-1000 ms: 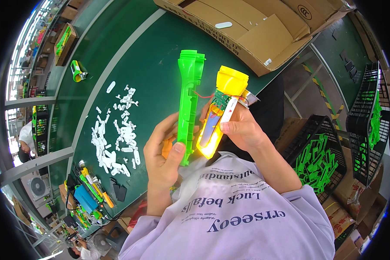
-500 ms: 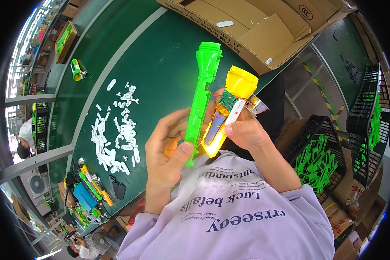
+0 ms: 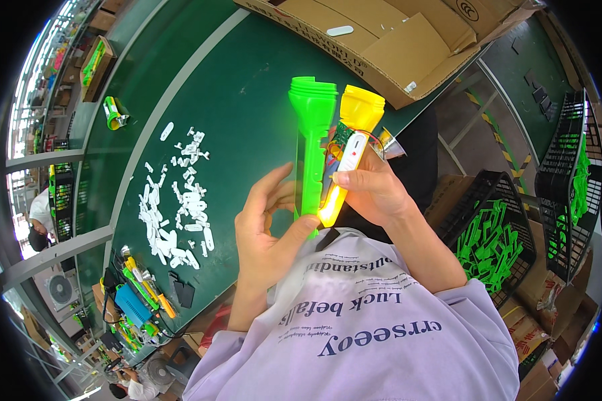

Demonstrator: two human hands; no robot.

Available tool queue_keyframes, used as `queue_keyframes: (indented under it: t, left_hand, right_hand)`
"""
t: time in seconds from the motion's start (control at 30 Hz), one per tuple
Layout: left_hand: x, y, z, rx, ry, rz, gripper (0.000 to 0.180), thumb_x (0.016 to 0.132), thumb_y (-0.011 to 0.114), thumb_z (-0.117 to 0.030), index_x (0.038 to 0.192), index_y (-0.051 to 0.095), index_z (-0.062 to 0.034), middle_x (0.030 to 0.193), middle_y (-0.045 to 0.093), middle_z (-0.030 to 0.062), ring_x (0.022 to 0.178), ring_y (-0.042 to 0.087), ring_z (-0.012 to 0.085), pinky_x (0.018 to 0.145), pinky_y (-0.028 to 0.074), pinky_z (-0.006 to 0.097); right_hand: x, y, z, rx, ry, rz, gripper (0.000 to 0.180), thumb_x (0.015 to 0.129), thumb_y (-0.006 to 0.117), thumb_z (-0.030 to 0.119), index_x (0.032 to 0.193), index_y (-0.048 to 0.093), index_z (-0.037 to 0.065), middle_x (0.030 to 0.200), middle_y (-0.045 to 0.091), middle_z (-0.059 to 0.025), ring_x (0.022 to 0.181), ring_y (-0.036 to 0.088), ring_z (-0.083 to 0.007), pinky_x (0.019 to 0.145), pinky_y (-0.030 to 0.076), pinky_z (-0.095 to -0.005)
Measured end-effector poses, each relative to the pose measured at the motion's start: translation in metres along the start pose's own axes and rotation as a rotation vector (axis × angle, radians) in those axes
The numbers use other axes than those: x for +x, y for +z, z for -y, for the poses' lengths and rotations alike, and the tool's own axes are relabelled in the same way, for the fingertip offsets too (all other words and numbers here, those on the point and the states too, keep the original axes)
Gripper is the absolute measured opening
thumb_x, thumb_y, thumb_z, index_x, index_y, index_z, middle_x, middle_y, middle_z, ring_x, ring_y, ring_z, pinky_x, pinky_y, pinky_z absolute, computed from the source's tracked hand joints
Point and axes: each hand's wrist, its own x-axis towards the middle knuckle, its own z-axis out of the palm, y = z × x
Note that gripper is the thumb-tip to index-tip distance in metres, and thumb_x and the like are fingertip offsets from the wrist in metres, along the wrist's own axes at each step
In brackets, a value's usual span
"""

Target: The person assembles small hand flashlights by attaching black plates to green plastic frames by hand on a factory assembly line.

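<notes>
Left hand (image 3: pixel 269 224) holds green shell (image 3: pixel 312 154) by its lower end; right hand (image 3: pixel 380 190) grips yellow shell (image 3: pixel 362 110) beside it. Circuit board (image 3: pixel 342 134) in place (uncovered, apparently wired); shells not joined.

One casing (image 3: pixel 312 150) is vivid green, the other casing (image 3: pixel 362 108) yellow, with a white strip (image 3: pixel 351 155) and green circuit board (image 3: pixel 342 134). From where I stand, the worktop (image 3: pixel 237 83) looks deep green, the loose parts (image 3: pixel 194 206) white, the shirt (image 3: pixel 441 364) pale lilac with dark lettering (image 3: pixel 380 338), the floor tape (image 3: pixel 496 131) yellow-and-black striped.
</notes>
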Motion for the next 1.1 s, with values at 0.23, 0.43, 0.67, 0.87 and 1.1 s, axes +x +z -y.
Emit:
queue_keyframes:
  t: [0.23, 0.43, 0.67, 0.87, 1.1]
  left_hand:
    - [0.001, 0.006, 0.004, 0.209, 0.082, -0.063, 0.067, 0.076, 0.08, -0.006, 0.134, 0.047, 0.0029, 0.109, 0.067, 0.0175, 0.094, 0.067, 0.0205, 0.086, 0.051, 0.033]
    - [0.002, 0.01, 0.0, -0.205, -0.136, -0.128, 0.05, 0.091, 0.066, -0.006, 0.133, 0.041, 0.0052, 0.112, 0.064, 0.0165, 0.101, 0.063, 0.0184, 0.087, 0.05, 0.029]
    - [0.001, 0.008, 0.006, -0.248, -0.137, -0.123, 0.051, 0.091, 0.066, -0.008, 0.133, 0.04, 0.0052, 0.115, 0.062, 0.0168, 0.1, 0.063, 0.0182, 0.087, 0.05, 0.029]
    - [-0.002, 0.025, 0.015, -0.044, -0.05, -0.132, 0.063, 0.081, 0.077, -0.004, 0.132, 0.042, 0.0057, 0.114, 0.063, 0.0189, 0.099, 0.065, 0.0211, 0.088, 0.052, 0.033]
    - [0.0, 0.026, 0.019, 0.062, -0.044, -0.114, 0.068, 0.076, 0.082, -0.006, 0.132, 0.044, 0.0042, 0.114, 0.064, 0.0183, 0.098, 0.066, 0.0216, 0.088, 0.053, 0.035]
  right_hand:
    - [0.003, 0.006, -0.003, -0.013, -0.005, -0.131, 0.051, 0.082, 0.069, 0.004, 0.127, 0.045, 0.004, 0.105, 0.059, -0.0068, 0.098, 0.059, -0.0188, 0.087, 0.048, -0.0355]
    - [0.003, 0.01, 0.001, -0.091, 0.001, -0.151, 0.051, 0.079, 0.07, 0.002, 0.123, 0.043, 0.005, 0.099, 0.056, -0.007, 0.09, 0.059, -0.0175, 0.076, 0.049, -0.0325]
    - [0.003, 0.013, -0.007, -0.193, -0.072, -0.203, 0.05, 0.078, 0.065, -0.003, 0.123, 0.047, 0.006, 0.094, 0.057, -0.0058, 0.083, 0.062, -0.0165, 0.073, 0.051, -0.0303]
    - [0.003, 0.019, -0.008, -0.161, -0.102, -0.286, 0.049, 0.075, 0.053, -0.011, 0.12, 0.044, 0.003, 0.093, 0.055, -0.0055, 0.083, 0.058, -0.0145, 0.072, 0.05, -0.0286]
    - [0.004, 0.022, -0.004, -0.127, -0.06, -0.336, 0.05, 0.074, 0.053, -0.011, 0.122, 0.044, 0.003, 0.096, 0.054, -0.0054, 0.088, 0.057, -0.0146, 0.077, 0.049, -0.0282]
